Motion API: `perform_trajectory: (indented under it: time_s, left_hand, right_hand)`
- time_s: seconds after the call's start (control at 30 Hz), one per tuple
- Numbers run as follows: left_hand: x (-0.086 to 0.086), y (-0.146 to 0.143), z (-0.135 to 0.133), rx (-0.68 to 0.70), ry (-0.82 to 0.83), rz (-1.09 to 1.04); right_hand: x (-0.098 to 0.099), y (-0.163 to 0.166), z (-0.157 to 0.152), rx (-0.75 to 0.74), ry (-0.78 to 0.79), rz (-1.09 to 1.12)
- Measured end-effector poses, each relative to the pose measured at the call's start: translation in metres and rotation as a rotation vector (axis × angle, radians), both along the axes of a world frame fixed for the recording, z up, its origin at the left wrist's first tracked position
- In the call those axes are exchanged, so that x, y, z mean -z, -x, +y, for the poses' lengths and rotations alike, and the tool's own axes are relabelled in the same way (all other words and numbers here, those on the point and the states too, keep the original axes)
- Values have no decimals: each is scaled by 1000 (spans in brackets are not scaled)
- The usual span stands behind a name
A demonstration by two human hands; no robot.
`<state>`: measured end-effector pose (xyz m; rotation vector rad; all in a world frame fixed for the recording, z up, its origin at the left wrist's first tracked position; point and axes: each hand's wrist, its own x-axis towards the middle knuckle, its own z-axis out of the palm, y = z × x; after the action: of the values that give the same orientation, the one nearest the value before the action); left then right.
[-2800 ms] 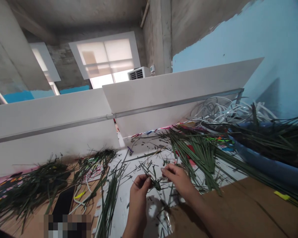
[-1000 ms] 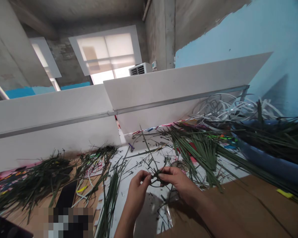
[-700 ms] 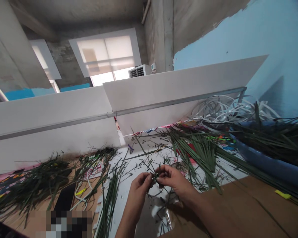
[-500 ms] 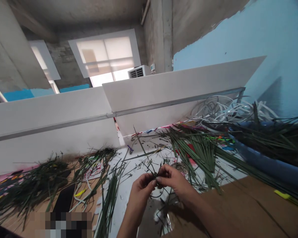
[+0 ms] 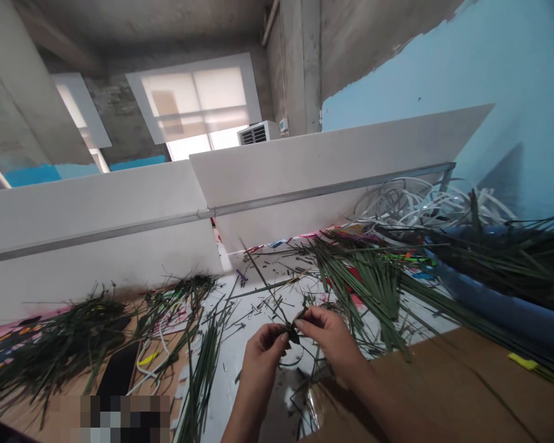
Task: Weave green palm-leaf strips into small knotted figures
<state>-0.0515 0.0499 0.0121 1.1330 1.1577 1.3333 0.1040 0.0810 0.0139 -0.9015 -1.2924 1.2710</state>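
Between my two hands is a small woven piece of dark green grass blades [image 5: 292, 333], with long loose ends sticking out up and to the left and a thin loop hanging below. My left hand [image 5: 264, 347] pinches its left side between thumb and fingers. On the other side my right hand [image 5: 325, 329] has thumb and forefinger closed on a blade at the upper right of the piece. Cut grass scraps lie on the white tabletop [image 5: 240, 363] around and behind the hands.
Bundles of long green blades lie left [image 5: 205, 369] and right [image 5: 373, 283]. A blue basin [image 5: 498, 311] full of blades stands at the right, near coiled white strips [image 5: 410, 203]. Brown cardboard [image 5: 443, 375] covers the front right. A black phone [image 5: 119, 369] and white cable [image 5: 154, 373] lie left.
My right hand has drawn slightly right and away from my left, pulling a blade outward. More of the green woven piece shows between the hands.
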Motion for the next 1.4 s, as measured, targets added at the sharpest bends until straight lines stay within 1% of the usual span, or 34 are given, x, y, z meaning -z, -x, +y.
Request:
perform_trajectory:
  time_s: [0.1,0.2,0.33,0.43,0.5,0.53,0.63,0.7,0.77,0.9,1.07,1.23,1.33,1.4]
  left_hand:
    - [1,0,-1,16,5,6]
    - [-2,0,-3,44,19,-9]
    - [-4,1,-5,118,-8,-34]
    - [1,1,-3,156,-22,-60]
    - [6,0,0,137,-25,-73]
    - [9,0,2,120,-21,-78]
    - [12,-1,4,43,5,-86]
    - [11,-2,2,-3,14,-77]
    - [7,-2,-2,-32,18,-72]
    - [1,-4,-6,-37,6,-85]
    - [-2,-5,-5,-12,24,-110]
    - [0,-3,-1,-28,-19,-149]
    - [-2,1,-1,5,-19,-163]
    - [-4,5,-1,19,6,-160]
  right_hand:
    - [-3,0,-1,-37,62,51]
    - [-4,0,-1,-48,85,61]
    - [-2,0,-1,-67,114,64]
    - [2,3,-1,-110,136,78]
    - [5,4,2,-119,149,75]
    - [6,4,3,-94,145,67]
    - [8,3,7,68,69,20]
    - [8,1,7,128,-7,2]
    - [7,1,5,113,-81,-42]
    - [4,2,-2,97,-190,-227]
    - [1,3,-4,84,-195,-278]
    - [-4,-1,-4,115,-235,-381]
    - [-5,-4,-4,81,-256,-411]
    - [-4,-6,-2,40,-252,-391]
